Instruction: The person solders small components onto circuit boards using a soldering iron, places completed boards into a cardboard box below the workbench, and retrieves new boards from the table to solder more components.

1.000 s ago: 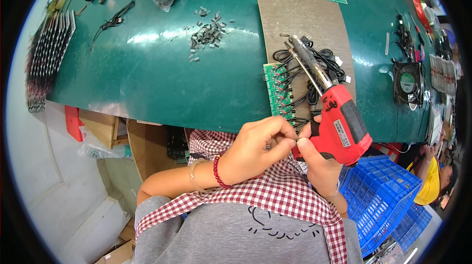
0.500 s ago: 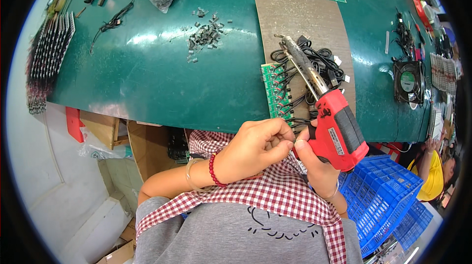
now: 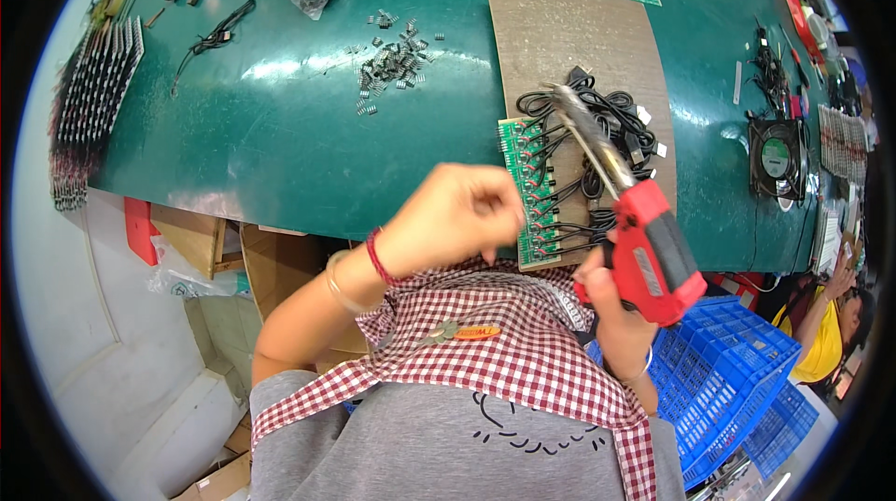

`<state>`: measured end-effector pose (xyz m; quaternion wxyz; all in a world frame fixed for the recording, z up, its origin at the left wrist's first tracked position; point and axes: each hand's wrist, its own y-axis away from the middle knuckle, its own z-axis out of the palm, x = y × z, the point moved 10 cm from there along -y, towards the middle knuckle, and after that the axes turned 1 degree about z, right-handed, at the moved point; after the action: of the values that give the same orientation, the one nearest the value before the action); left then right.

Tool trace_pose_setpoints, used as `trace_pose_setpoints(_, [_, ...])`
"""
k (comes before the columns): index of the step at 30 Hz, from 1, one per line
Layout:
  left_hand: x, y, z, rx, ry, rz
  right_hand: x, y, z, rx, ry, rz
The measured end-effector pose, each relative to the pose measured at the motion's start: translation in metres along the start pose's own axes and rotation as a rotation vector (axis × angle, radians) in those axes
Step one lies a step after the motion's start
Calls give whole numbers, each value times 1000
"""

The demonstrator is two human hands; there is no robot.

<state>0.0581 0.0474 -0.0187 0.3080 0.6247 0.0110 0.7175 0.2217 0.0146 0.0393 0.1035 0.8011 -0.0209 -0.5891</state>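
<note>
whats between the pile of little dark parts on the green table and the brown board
In the head view, only bare green table lies between the pile of small dark parts and the brown board; nothing else sits in that stretch.

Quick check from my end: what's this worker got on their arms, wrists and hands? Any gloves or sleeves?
No gloves: both hands are bare. The left hand has a red cord bracelet at the wrist and a thin metal bangle just behind it. The right hand has a thin bangle at its wrist. Both forearms are bare, with no sleeves showing on them.
</note>
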Motion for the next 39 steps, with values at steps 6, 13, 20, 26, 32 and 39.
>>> trace_pose_setpoints(6, [-13,-26,-39,78,43,-52,28,17,-31,60,-146,44])
trace_pose_setpoints(13, [-15,-32,-39,33,78,-95,47,31,-33,-20,-106,38])
trace_pose_setpoints(20, [-18,-34,-37,-13,74,-110,56,32,-28,-40,-89,45])
trace_pose_setpoints(26, [-18,-35,-37,-42,88,-87,58,31,-28,-41,-8,33])
trace_pose_setpoints(32, [-18,-35,-37,-33,80,-114,63,31,-25,-50,-40,50])
trace_pose_setpoints(39, [-17,-35,-38,-20,84,-121,65,27,-21,-64,-86,109])
